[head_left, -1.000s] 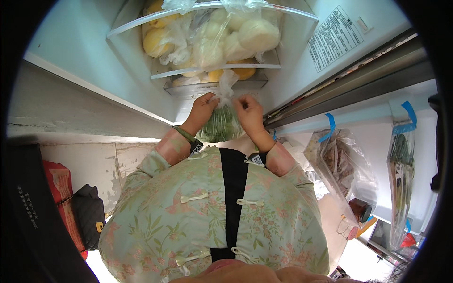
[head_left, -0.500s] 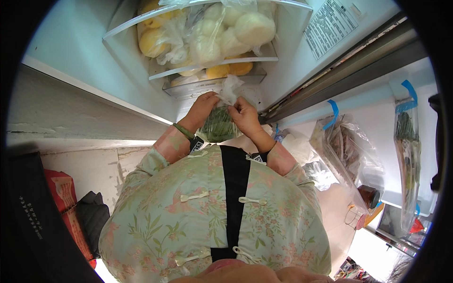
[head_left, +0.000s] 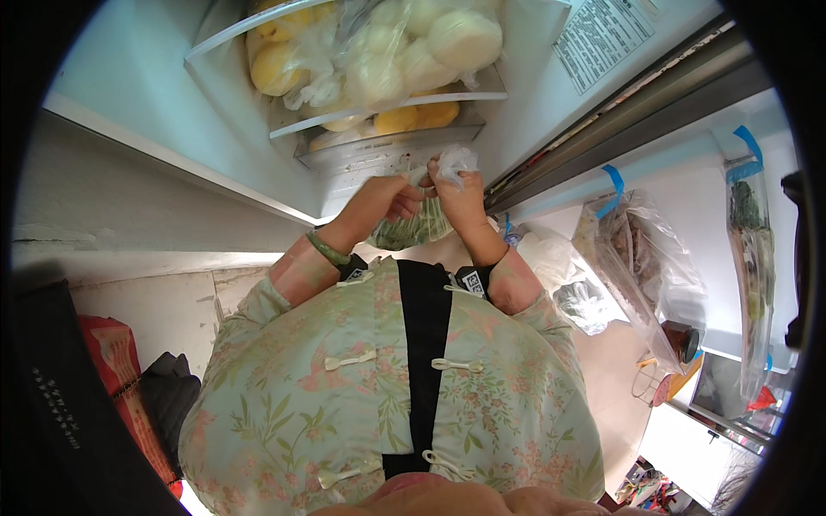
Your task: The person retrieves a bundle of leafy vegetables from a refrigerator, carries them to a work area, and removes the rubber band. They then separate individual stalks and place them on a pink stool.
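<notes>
Two hands (head_left: 384, 203) (head_left: 463, 199) clamped on a greens bag (head_left: 413, 231), drawer (head_left: 391, 148) and bagged white rounds (head_left: 465, 41) beyond

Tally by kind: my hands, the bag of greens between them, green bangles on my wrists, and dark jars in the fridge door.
Hands: 2, left hand and right hand
Bag of greens: 1
Green bangle: 1
Dark jar: 1
Total: 5
</notes>
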The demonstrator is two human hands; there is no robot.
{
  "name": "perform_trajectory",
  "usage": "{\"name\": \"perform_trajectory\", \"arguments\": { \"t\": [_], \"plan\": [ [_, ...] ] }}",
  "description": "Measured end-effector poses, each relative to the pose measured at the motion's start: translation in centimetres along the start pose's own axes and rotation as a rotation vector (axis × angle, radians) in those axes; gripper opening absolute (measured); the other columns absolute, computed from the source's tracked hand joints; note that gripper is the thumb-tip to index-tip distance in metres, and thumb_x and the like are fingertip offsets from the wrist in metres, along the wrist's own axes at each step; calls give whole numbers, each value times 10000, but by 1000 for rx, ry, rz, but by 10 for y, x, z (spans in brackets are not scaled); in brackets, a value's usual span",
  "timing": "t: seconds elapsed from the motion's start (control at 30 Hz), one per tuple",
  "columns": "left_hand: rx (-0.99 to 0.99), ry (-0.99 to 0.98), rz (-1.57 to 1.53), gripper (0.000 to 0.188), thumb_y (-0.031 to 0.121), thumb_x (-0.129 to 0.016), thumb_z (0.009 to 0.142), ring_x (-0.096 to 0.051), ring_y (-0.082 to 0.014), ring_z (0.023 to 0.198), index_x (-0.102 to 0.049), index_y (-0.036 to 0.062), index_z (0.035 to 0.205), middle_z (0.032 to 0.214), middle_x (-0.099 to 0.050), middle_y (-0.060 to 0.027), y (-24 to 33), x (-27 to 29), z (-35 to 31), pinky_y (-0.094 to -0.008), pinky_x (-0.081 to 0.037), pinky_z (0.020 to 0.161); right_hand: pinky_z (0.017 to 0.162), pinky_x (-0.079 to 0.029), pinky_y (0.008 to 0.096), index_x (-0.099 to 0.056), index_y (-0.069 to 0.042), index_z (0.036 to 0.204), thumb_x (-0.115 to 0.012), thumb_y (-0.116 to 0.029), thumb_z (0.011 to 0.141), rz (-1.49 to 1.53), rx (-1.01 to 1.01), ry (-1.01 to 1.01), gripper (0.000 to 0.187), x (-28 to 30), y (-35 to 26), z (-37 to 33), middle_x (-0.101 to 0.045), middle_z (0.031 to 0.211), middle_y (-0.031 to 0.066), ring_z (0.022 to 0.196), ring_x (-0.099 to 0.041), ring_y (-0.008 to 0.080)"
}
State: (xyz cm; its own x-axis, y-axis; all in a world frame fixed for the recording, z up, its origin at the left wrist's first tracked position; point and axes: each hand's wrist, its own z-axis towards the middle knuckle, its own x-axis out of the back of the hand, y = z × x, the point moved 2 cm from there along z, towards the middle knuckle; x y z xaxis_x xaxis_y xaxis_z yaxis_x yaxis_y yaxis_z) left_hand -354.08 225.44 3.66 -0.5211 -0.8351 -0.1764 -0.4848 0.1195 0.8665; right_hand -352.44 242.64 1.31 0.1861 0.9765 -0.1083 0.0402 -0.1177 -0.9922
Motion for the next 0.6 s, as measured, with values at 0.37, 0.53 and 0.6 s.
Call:
{"name": "perform_trajectory", "arguments": {
  "t": [0.37,0.53,0.6],
  "plan": [
    [-210,-29,-477,134,108,-626,892,-611,-104,816,-673,4,963,929,-670,-51,-36,-11,36,-223,-494,713,863,-462,370,-661,-84,979,-630,41,671,-720,620,-268,334,16,-24,-42,-612,969,60,954,-554,302],
    [-216,12,-345,116,68,-614,884,-588,-87,801,-671,-10,949,912,-661,-34,-33,-16,30,-223,-481,715,750,-506,358,-670,-56,915,-642,4,750,-446,376,-58,177,17,-23,-35,-637,936,101,812,-612,303],
    [-228,4,-287,106,72,-617,881,-573,-74,786,-670,-9,926,882,-650,-19,-32,-14,28,-222,-469,701,718,-508,334,-669,-44,894,-650,-8,767,-482,421,-45,134,11,-24,-28,-639,900,113,775,-626,281]
  ]
}}
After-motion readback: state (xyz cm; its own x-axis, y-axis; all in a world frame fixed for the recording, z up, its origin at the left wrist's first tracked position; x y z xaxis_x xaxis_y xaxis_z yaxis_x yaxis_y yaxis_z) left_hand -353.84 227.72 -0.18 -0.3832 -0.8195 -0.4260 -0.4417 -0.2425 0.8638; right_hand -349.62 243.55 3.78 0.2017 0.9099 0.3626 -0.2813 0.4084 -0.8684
